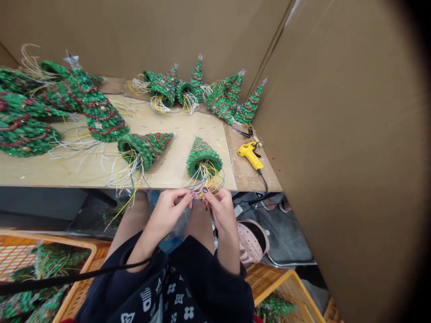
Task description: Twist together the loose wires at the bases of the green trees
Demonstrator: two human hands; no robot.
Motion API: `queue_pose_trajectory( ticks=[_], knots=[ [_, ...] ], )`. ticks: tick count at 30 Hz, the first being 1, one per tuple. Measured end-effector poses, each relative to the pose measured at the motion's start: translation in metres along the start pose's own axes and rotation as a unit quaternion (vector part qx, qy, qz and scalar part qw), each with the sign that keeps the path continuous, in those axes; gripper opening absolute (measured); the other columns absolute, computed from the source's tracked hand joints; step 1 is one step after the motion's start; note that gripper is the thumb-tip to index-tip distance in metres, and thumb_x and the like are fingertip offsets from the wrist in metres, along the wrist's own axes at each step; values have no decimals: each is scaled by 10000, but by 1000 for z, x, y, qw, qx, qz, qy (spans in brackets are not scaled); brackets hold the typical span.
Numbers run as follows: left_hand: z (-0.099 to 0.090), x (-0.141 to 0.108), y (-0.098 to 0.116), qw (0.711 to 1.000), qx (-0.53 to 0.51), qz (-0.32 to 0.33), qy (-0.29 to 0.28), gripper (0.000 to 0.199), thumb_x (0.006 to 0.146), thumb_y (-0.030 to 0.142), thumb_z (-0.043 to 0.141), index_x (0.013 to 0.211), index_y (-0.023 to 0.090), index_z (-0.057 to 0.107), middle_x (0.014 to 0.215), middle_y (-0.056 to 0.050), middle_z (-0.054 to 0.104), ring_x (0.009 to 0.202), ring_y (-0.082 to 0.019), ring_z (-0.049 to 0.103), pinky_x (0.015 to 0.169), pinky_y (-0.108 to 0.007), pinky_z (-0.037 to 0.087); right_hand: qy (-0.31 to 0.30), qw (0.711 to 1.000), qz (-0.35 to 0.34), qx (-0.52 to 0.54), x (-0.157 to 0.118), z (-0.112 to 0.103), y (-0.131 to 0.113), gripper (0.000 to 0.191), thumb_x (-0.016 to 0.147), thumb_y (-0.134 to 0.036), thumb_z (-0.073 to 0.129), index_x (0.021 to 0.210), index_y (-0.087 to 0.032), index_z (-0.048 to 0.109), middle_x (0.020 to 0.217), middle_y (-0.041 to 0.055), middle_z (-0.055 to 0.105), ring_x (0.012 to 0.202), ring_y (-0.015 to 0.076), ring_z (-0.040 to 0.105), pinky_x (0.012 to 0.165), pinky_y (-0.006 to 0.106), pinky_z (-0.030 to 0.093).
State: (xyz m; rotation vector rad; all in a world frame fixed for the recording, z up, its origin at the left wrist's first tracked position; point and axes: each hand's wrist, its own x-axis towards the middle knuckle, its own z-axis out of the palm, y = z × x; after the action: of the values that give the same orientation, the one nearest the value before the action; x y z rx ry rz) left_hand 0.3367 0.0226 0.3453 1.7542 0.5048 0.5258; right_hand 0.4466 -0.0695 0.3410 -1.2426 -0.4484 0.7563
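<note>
A small green Christmas tree ornament (204,154) lies on its side near the table's front edge, its hollow base facing me. White, yellow and green wires (210,172) spill from that base toward my hands. My left hand (175,204) is closed in a pinch at the wire ends, thumb against fingers. Close beside it, my right hand (218,204) also pinches, with the yellow wires running into its fingertips. Exactly which strands the left fingers hold is too small to make out. Left of this tree rests another tree (146,150) with its wires hanging over the edge.
A yellow hot glue gun (251,154) lies at the table's right end, its cord dropping over the edge. Several more trees stand or lie along the back and left. Orange crates (96,260) holding trees flank me below. Cardboard walls (336,134) enclose the table.
</note>
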Motion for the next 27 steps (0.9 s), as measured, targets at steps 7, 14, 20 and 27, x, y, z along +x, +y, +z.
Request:
queue_pose_trajectory(
  ticks=[7,14,20,27],
  knots=[
    [5,-1,3,996,-67,-50,-13,297,837,378,533,698,136,633,529,12,557,444,-76,433,432,-180,314,1,999,3,36,0,0,2,236,649,-340,745,776,-159,667,646,-18,593,489,57,403,453,188,316],
    [14,-3,-6,996,22,-8,84,205,788,303,596,854,140,701,574,10,585,443,-75,424,440,-186,321,19,1000,-21,-5,-2,1,0,228,659,-339,741,765,-161,646,659,-22,596,509,63,428,475,187,345],
    [17,-6,0,986,84,34,137,178,799,274,571,816,154,700,505,43,515,422,-66,379,440,-180,307,10,1000,-16,-21,-2,-1,1,239,676,-352,730,771,-156,634,611,-30,579,475,63,439,462,193,364],
    [9,-7,11,976,174,82,102,130,790,214,552,743,159,661,488,60,476,411,-59,388,438,-171,302,-22,999,-21,-16,0,1,1,234,731,-370,686,714,-156,591,551,-30,579,411,63,463,414,191,365]
  ],
)
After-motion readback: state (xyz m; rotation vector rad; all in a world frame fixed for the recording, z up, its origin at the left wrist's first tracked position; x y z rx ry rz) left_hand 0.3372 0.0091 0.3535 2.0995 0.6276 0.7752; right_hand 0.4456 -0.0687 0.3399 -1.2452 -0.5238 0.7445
